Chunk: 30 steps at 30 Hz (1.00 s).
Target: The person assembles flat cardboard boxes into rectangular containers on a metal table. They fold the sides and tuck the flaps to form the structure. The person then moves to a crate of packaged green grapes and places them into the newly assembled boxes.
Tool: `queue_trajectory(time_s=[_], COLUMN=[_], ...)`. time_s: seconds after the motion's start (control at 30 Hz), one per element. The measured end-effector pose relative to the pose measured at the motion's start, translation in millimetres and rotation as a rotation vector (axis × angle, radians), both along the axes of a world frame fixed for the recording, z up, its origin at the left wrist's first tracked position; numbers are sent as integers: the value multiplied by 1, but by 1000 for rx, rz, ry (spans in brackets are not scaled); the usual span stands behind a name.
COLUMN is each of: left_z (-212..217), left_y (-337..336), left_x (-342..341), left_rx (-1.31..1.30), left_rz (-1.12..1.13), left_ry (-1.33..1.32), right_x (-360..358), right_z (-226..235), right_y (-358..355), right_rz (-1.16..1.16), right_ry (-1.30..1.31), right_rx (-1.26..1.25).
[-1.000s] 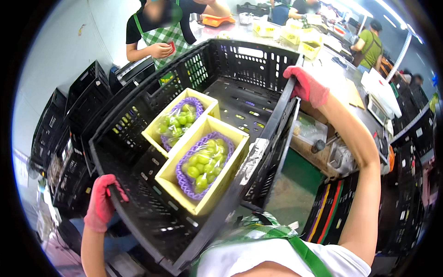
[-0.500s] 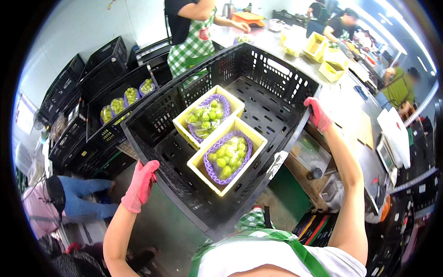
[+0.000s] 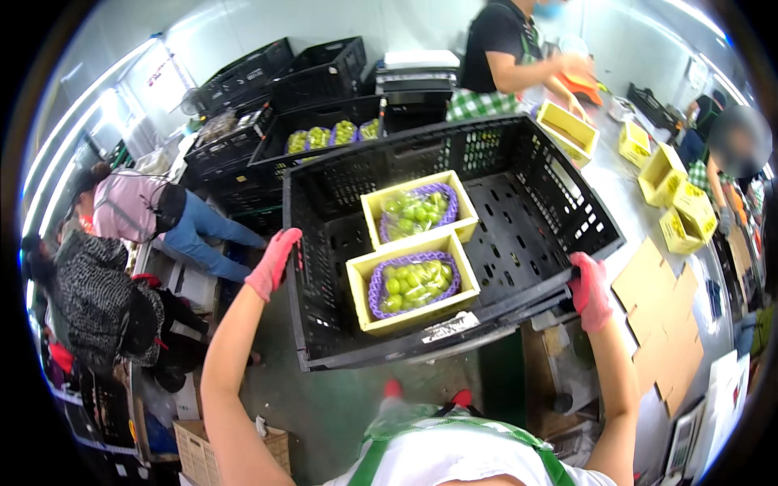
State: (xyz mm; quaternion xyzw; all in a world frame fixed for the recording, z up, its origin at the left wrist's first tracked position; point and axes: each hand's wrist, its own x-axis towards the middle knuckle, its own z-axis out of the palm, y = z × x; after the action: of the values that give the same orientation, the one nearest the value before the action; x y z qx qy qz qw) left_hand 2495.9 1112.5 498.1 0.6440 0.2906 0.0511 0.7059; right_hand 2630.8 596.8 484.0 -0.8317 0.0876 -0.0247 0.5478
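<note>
At six o'clock, the person's own chest with a green apron [image 3: 454,454] is cut off by the lower edge. The left hand [image 3: 274,263], in a pink glove, is clamped on the left wall of a big black crate [image 3: 519,219], at about nine o'clock of it. The right hand [image 3: 590,292], also in a pink glove, is closed around the crate's near right corner, at about four o'clock. A white label [image 3: 450,326], long and narrow, sits on the near wall; its print is too small to make out.

Inside the crate, two yellow boxes stand side by side, touching. The near yellow box [image 3: 413,283] holds green grapes on purple wrapping. The far yellow box [image 3: 419,209] holds grapes under clear film.

At three o'clock, flat brown cardboard [image 3: 660,312] lies on a table [image 3: 624,186], with small empty yellow boxes [image 3: 673,190] farther away. At twelve o'clock, a co-worker [image 3: 506,53] in a checked apron stands, the head cut off. At eleven o'clock, stacked black crates [image 3: 279,77] stand, one holding more grape boxes. At nine o'clock, two people bend down, partly hidden.
</note>
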Motion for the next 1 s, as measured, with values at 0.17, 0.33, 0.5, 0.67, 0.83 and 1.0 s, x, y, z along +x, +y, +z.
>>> queue_trajectory(time_s=[0.17,0.33,0.5,0.67,0.83,1.0], left_z=[-14,21,137,209,222,200], left_y=[9,-14,-94,-187,-152,-46], left_x=[0,-7,-42,-99,-106,-123], left_rx=[-7,896,1818,2358,2492,2438], left_rz=[11,177,-119,-155,-200,-523], left_ry=[-66,167,-433,84,4,-156], right_x=[-2,-30,-55,-87,-100,-102], right_z=[12,24,51,99,123,126], right_y=[11,-3,11,90,184,293], right_rz=[-175,-79,-91,490,530,583], right_ry=[194,219,-510,-734,-812,-749], right_rx=[316,438,-161,-378,-436,-551])
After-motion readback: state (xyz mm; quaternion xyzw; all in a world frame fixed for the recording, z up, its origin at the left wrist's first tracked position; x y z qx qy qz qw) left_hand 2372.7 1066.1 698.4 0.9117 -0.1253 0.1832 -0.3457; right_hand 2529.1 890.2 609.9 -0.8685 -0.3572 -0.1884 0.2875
